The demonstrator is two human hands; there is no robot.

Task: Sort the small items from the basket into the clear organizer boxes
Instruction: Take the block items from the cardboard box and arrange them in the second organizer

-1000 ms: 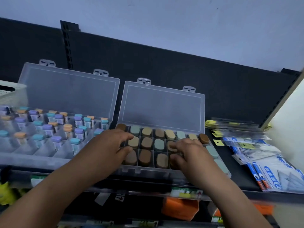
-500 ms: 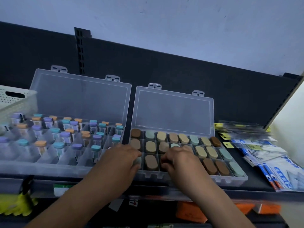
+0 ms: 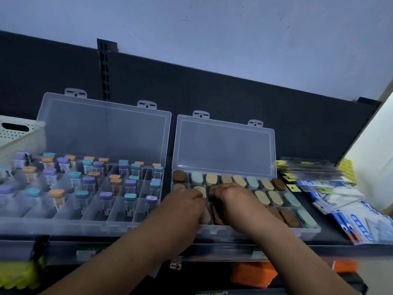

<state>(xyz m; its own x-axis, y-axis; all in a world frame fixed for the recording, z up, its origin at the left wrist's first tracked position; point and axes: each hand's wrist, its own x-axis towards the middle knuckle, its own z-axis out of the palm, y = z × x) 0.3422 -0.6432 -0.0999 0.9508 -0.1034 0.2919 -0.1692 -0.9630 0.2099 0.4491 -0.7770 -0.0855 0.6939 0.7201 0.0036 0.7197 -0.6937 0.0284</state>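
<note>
Over the right organizer box (image 3: 306, 233) on the shelf (image 3: 332, 232), the left hand (image 3: 185, 204) and right hand (image 3: 231, 195) of the two hands lie side by side. Their fingers curl down onto the oval items (image 3: 275, 198); I cannot tell whether either grips one. The ovals lie flat in their compartments, long axes pointing away from the person. The box's long side runs along the shelf.

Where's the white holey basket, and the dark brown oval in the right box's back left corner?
White perforated plastic basket (image 3: 13, 137): head view, side wall below the handle hole.
Dark brown oval piece (image 3: 179, 176): head view, middle of its top face.
</note>
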